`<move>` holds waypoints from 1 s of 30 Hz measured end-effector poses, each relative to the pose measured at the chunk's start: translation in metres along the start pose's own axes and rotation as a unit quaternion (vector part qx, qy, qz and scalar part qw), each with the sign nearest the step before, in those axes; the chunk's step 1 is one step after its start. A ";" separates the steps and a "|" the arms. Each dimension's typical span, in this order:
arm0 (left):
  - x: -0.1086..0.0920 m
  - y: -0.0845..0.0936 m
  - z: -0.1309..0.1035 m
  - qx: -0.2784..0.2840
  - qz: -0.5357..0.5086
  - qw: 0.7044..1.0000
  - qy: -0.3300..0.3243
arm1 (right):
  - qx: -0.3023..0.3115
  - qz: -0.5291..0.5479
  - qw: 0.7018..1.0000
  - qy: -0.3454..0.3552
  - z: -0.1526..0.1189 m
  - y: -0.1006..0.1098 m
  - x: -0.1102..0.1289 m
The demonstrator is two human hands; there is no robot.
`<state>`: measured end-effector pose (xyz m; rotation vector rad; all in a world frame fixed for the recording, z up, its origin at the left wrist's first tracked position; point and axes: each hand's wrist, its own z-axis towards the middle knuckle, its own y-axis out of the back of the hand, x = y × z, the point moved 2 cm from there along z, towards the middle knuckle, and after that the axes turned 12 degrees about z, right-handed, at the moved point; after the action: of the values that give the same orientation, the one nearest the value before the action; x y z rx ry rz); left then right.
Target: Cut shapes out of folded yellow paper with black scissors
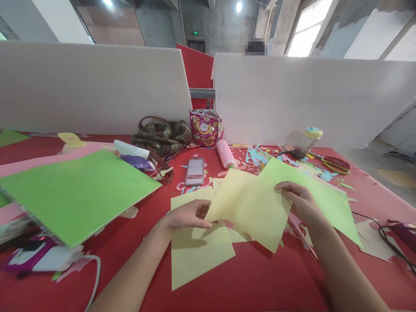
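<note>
A pale yellow sheet (pixel 256 206), slightly bent, is raised over the red table. My right hand (pixel 297 197) pinches its right edge between thumb and fingers. Beside the sheet's left end, my left hand (pixel 191 213) is open, thumb and fingers apart, over another yellow sheet (pixel 198 260) lying on the table. Behind my right hand lies a bright green sheet (pixel 325 199). More yellow paper shows partly under the raised sheet.
A large green sheet (pixel 81 195) tops a pile at left. Behind are a phone (pixel 195 171), pink roll (pixel 225 154), snack bag (pixel 204 128), plaid bag (pixel 165 134), bottle (pixel 307 141), scissors (pixel 334 164) and paper scraps. White panels (pixel 292 99) border the red table (pixel 260 281).
</note>
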<state>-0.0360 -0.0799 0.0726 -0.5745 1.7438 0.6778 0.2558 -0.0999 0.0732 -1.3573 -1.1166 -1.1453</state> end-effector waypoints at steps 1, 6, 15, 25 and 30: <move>0.002 -0.002 0.000 0.034 -0.013 0.999 -0.004 | 0.003 0.041 0.999 -0.021 0.002 -0.001 -0.006; 0.026 -0.008 0.011 -0.063 -0.056 0.994 0.072 | 0.026 0.106 0.992 -0.060 0.004 -0.013 -0.019; 0.036 -0.016 0.022 -0.182 -0.100 0.975 0.073 | 0.035 0.248 0.967 -0.048 0.004 -0.027 -0.020; 0.033 -0.019 0.022 -0.161 -0.111 0.979 0.063 | 0.100 0.226 0.966 -0.078 0.003 -0.044 -0.045; 0.030 -0.026 0.019 -0.149 -0.058 0.986 0.055 | 0.118 0.199 0.968 -0.099 -0.004 -0.051 -0.053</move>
<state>-0.0135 -0.0866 0.0354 -0.9262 1.7059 0.8440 0.1986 -0.1022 0.0270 -1.4460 -1.0223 -0.5783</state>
